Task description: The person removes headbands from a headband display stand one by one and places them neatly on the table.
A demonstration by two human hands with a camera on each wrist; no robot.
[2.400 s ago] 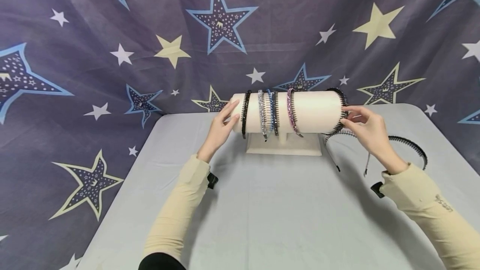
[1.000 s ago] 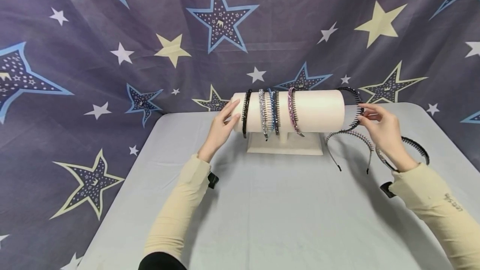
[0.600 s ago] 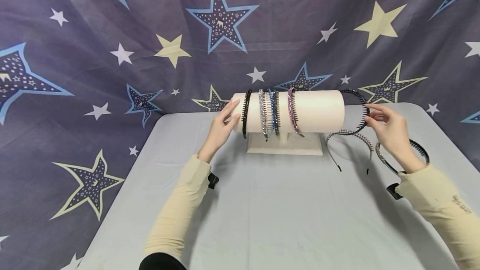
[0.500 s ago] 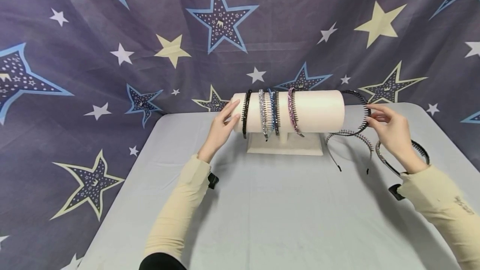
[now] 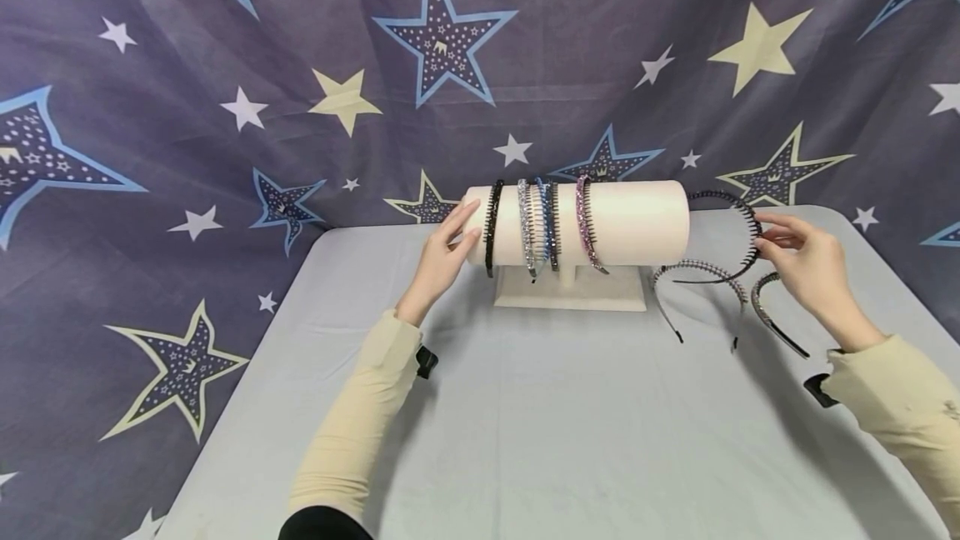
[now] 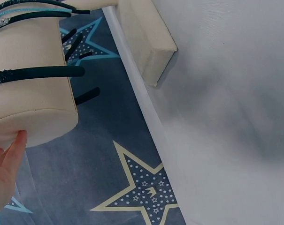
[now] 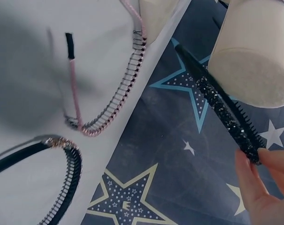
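Observation:
My right hand pinches a black toothed headband between thumb and fingers, off the right end of the cream roll stand. In the right wrist view, that headband has a glittery dark band and is apart from the roll's end. My left hand rests with extended fingers against the roll's left end; the left wrist view shows a finger touching the end face. Around the roll sit a black headband, a silver one, a blue one, a dark one beside it and a pink one.
Below my right hand, a pinkish toothed headband and a dark headband with a jewelled band lie on the grey-covered table. The stand's base is near the back edge. A star-patterned cloth hangs behind.
My right hand has drawn the black headband off the roll's right end and moved it further right, turning it slightly. The left hand stays at the roll's left end.

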